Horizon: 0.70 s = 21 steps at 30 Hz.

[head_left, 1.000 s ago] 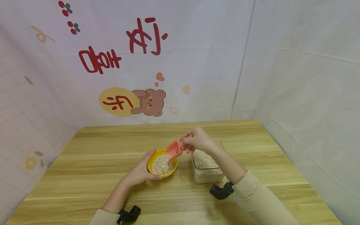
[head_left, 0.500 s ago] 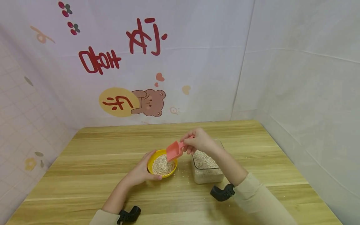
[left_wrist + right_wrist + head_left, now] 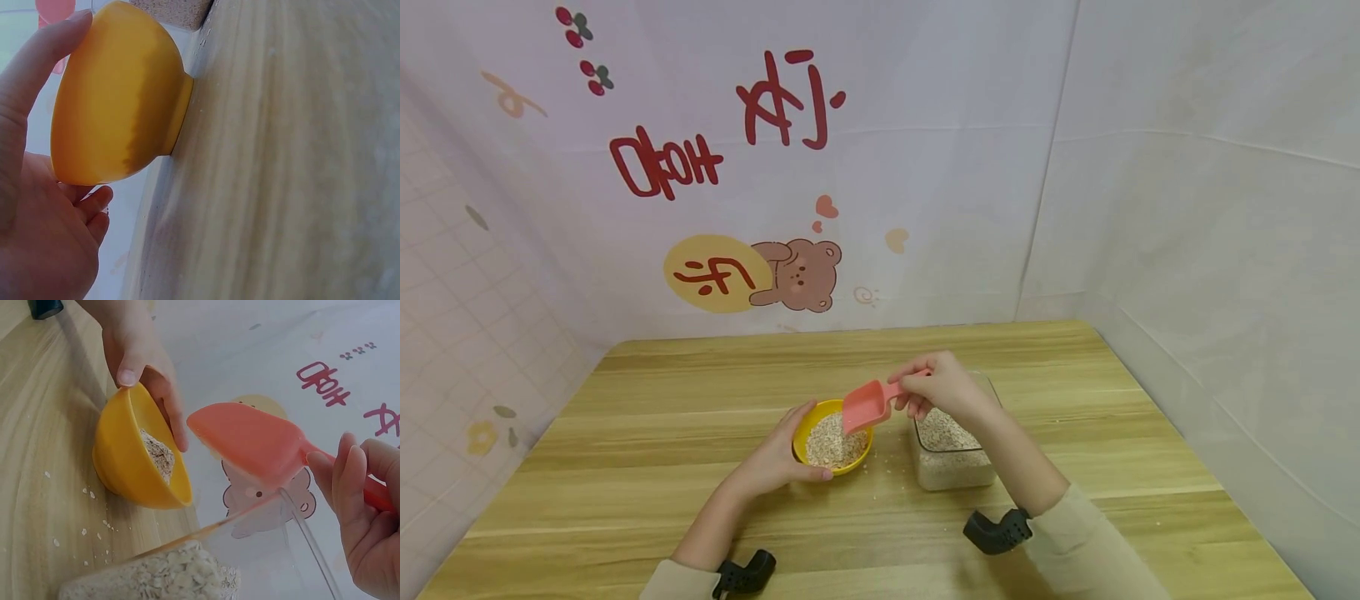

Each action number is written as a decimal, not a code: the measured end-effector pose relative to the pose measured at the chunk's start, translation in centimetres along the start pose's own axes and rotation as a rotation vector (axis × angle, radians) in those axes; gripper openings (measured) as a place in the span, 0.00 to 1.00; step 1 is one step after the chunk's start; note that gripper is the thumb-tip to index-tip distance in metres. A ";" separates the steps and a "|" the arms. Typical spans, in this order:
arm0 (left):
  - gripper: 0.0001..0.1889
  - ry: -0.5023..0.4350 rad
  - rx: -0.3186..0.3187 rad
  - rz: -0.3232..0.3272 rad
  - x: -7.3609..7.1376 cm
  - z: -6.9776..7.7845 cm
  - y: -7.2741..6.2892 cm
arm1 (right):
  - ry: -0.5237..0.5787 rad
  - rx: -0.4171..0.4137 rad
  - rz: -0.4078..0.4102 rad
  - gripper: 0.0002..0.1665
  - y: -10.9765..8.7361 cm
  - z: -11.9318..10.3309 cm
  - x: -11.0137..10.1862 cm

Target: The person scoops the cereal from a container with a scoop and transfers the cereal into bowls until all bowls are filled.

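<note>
My left hand (image 3: pixel 769 460) holds a yellow bowl (image 3: pixel 119 94) on the table, thumb on the near side and fingers round the far side. Rolled oats (image 3: pixel 831 442) are heaped inside it. A pink scoop (image 3: pixel 863 408) is pinched by its handle in my right hand (image 3: pixel 946 388). In the head view the scoop's tip overlaps the bowl's right rim; the right wrist view has the scoop (image 3: pixel 247 440) above and apart from the bowl (image 3: pixel 115 453). No oats show in the part of the scoop that is visible.
A clear square container (image 3: pixel 953 477) of oats stands right of the bowl, partly under my right forearm. Loose flakes (image 3: pixel 84 531) are scattered on the wooden table (image 3: pixel 700 367) between them. Printed fabric (image 3: pixel 925 167) hangs behind the table and at its sides.
My right hand has drawn the scoop slightly right and toward me, and its blade has levelled from a steeper tilt over the bowl. The left hand and bowl have stayed put.
</note>
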<state>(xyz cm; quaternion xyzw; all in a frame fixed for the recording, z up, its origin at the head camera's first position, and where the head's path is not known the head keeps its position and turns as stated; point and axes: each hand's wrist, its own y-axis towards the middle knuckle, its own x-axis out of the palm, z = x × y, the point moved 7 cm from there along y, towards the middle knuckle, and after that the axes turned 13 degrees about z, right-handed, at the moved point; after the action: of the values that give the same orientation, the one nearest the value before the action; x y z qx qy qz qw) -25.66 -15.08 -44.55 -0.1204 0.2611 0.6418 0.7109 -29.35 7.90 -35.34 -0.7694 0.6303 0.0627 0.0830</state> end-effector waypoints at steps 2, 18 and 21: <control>0.61 -0.001 -0.001 0.000 0.0 0.0 0.0 | 0.016 -0.005 0.006 0.14 -0.2 0.1 -0.2; 0.61 0.010 -0.009 0.018 -0.1 0.7 0.1 | 0.111 -0.056 0.093 0.16 -1.7 0.5 -2.5; 0.61 0.019 -0.007 0.028 -0.1 1.0 0.1 | 0.130 -0.052 0.106 0.16 -2.0 0.7 -3.0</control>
<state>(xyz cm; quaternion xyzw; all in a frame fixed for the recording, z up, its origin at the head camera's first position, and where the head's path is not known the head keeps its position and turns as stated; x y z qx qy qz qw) -25.52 -14.65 -43.63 -0.1255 0.2671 0.6513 0.6991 -27.99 11.27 -35.38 -0.7393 0.6723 0.0332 0.0183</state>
